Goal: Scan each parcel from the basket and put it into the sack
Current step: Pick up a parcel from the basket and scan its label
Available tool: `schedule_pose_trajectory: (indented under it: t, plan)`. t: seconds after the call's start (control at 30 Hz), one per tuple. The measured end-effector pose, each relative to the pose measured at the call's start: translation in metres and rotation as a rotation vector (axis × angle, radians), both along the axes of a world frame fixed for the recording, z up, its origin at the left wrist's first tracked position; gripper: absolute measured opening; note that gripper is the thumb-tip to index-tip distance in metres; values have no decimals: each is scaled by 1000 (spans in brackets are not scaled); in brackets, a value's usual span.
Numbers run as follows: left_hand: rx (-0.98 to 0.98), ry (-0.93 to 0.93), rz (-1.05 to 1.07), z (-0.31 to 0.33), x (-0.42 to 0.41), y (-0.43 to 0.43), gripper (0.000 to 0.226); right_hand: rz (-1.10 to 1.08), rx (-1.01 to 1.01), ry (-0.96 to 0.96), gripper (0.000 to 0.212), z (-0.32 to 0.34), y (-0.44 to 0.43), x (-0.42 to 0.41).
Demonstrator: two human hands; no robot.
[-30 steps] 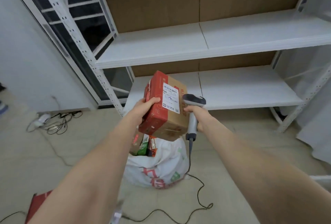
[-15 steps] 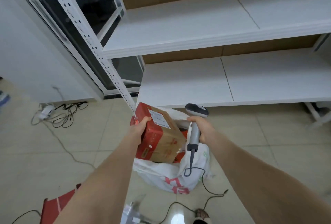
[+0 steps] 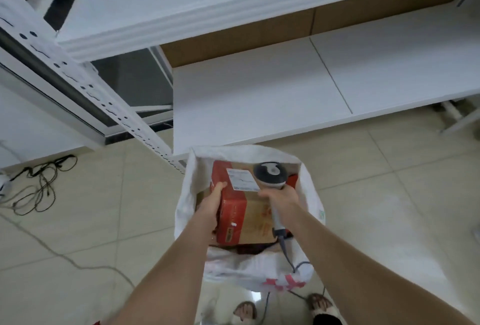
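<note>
Left hand (image 3: pixel 211 202) grips the stiff, seemingly light box (image 3: pixel 255 218) by its side over the sack (image 3: pixel 185 189); right hand (image 3: pixel 283 198) holds the scanner (image 3: pixel 270 172).

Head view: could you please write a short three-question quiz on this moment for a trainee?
1. True or false: the left hand grips the parcel at the open mouth of the sack.
2. What does the right hand hold? A. a scanner B. a pen C. a roll of tape
3. Fill in: the white label sits on the parcel's ___ face.

Key: 1 true; 2 A; 3 top.
</note>
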State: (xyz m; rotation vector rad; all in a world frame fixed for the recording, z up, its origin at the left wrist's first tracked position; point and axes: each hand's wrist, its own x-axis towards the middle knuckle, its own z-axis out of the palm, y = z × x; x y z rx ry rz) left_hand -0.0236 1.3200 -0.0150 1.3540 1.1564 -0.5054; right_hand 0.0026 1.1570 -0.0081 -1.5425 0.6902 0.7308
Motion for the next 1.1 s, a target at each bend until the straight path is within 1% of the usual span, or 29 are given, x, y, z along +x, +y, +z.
schedule_pose_trajectory:
  t: [0.03,0.07,0.13,0.2,0.23,0.3,0.37,0.43,0.47,0.5,0.53,0.57,0.6,0.63,0.67,0.7,0.77,0.8,0.87,0.9,0.93,0.97,1.0,1.03,1.07,1.1]
  plan:
    - [-13,4,-32,-9,6,6,51,-11,-35,-26,21,-11,9,0]
    - [15,18,-59,-21,12,13,50,-9,-74,-46,21,-21,17,-1]
    - [148,35,-188,-43,20,24,47,-19,-118,-69,23,-40,36,-7]
    - [264,-53,-346,-59,19,29,40,-14,-132,-66,23,-57,54,-17]
    - [305,-101,-412,-65,19,29,38,6,-128,-70,22,-64,62,-20]
    - [386,-133,-526,-76,21,31,36,94,-134,-72,21,-73,78,-23]
    - [542,-145,-663,-85,27,38,35,199,-176,-83,24,-84,89,-18]
    - [831,-118,-754,-95,30,60,42,278,-241,-91,36,-98,94,-11]
    - [977,-72,-751,-97,30,76,49,308,-258,-89,39,-103,94,-8]
    - [1076,-7,-718,-103,29,93,60,326,-268,-82,37,-110,92,-6]
    - [1109,78,-666,-108,26,110,72,338,-279,-77,34,-115,90,-5]
    - [1073,164,-604,-115,25,125,84,345,-292,-72,31,-121,88,-4]
    - [975,242,-516,-118,22,135,94,357,-304,-85,31,-127,87,-4]
    - [840,270,-391,-129,22,142,98,364,-320,-98,33,-133,86,-3]
    - [696,260,-266,-137,21,143,96,372,-331,-114,35,-138,86,-2]
    - [560,227,-186,-144,20,139,85,379,-335,-116,36,-139,86,-1]
    - [399,151,-131,-154,17,126,50,372,-314,-113,39,-143,85,-1]
    - [373,97,-85,-154,16,118,39,368,-305,-108,40,-142,83,-2]
    - [357,-33,61,-141,15,100,26,355,-270,-73,41,-136,72,-6]
    - [366,-106,129,-130,17,92,18,325,-220,-43,41,-130,63,-9]
    - [395,-173,172,-119,17,86,19,285,-163,-13,41,-124,53,-12]
    - [426,-228,179,-107,17,82,25,244,-125,9,39,-116,44,-15]
    - [461,-253,168,-95,16,78,27,211,-125,6,35,-108,35,-19]
    - [493,-243,146,-87,13,77,23,163,-161,-19,28,-98,26,-22]
    - [536,-213,111,-81,10,75,18,99,-241,-69,22,-88,16,-25]
    - [574,-176,69,-79,7,75,19,34,-325,-114,20,-83,8,-27]
